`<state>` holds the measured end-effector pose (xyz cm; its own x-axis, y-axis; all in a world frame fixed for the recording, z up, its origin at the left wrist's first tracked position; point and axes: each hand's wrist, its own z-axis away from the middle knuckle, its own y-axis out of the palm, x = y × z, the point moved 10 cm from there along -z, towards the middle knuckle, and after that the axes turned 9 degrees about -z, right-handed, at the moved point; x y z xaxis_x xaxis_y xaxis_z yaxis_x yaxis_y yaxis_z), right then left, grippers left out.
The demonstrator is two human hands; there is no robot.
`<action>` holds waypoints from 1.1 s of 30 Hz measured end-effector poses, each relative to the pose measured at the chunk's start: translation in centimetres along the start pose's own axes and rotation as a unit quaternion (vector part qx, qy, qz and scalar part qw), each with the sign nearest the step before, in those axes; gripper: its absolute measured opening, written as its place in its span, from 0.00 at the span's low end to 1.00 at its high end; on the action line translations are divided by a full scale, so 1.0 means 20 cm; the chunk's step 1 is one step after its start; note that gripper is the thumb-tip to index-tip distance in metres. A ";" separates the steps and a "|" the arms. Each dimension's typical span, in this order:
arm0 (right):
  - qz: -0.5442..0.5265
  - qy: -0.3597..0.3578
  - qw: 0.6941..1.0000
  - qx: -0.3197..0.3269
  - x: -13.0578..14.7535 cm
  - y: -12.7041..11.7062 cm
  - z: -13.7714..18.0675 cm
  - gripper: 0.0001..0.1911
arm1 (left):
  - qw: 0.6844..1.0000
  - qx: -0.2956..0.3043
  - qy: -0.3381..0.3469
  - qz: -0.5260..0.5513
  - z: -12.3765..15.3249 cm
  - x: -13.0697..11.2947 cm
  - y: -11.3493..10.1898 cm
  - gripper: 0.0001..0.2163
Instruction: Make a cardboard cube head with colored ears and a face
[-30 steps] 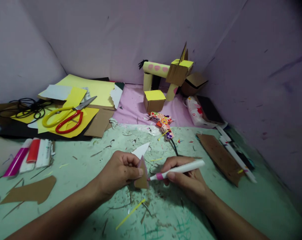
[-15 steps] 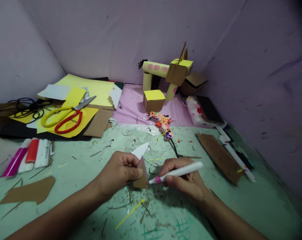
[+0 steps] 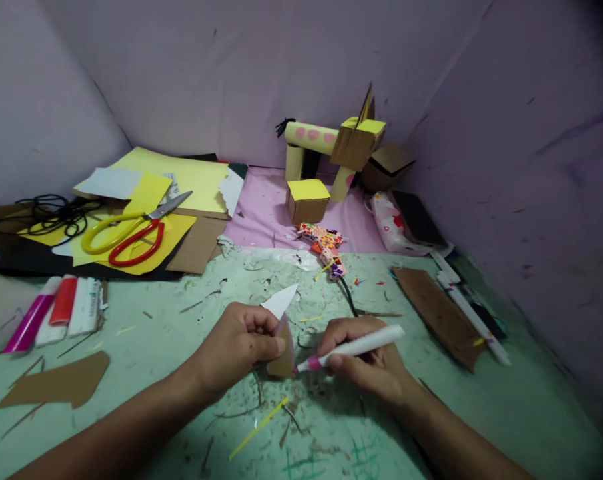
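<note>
Pinched between the thumb and fingers of my left hand (image 3: 244, 348) is a small cardboard piece (image 3: 282, 360), brown on the face toward me and pinkish along its right edge. My right hand (image 3: 368, 363) grips a white marker (image 3: 366, 343) with a magenta band, much like a pen. Its tip meets or nearly meets the lower right edge of the cardboard piece. A pointed white paper scrap (image 3: 280, 301) lies just behind my left hand. My left fingers hide part of the cardboard.
Scissors (image 3: 136, 230) lie on coloured paper at the left, near glue sticks and a marker cap. A patterned glue gun (image 3: 326, 248), a yellow-topped box (image 3: 308, 201) and a cardboard animal (image 3: 331, 143) stand behind. A brown cardboard strip (image 3: 436, 319) lies right.
The marker's tip has shifted slightly down along the cardboard edge, and its rear end has moved a little left. My left hand keeps its place.
</note>
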<state>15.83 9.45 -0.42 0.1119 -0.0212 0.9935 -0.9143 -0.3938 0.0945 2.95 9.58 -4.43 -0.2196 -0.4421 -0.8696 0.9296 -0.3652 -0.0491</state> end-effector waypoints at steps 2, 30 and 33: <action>-0.004 0.007 1.000 0.026 -0.01 0.02 0.00 0.06 | 1.000 0.001 -0.005 0.006 0.00 0.01 0.00 0.06; 0.035 -0.011 0.998 -0.052 -0.01 -0.07 0.00 0.06 | 1.000 0.016 0.006 -0.007 0.01 0.00 0.01 0.06; 0.015 -0.003 0.999 -0.046 -0.02 -0.06 0.00 0.06 | 1.000 0.013 0.003 -0.007 0.01 0.00 0.01 0.06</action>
<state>17.01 9.88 -0.89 0.0861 -0.0376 0.9956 -0.9493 -0.3065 0.0705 3.01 9.42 -4.38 -0.2318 -0.4323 -0.8715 0.9185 -0.3922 -0.0498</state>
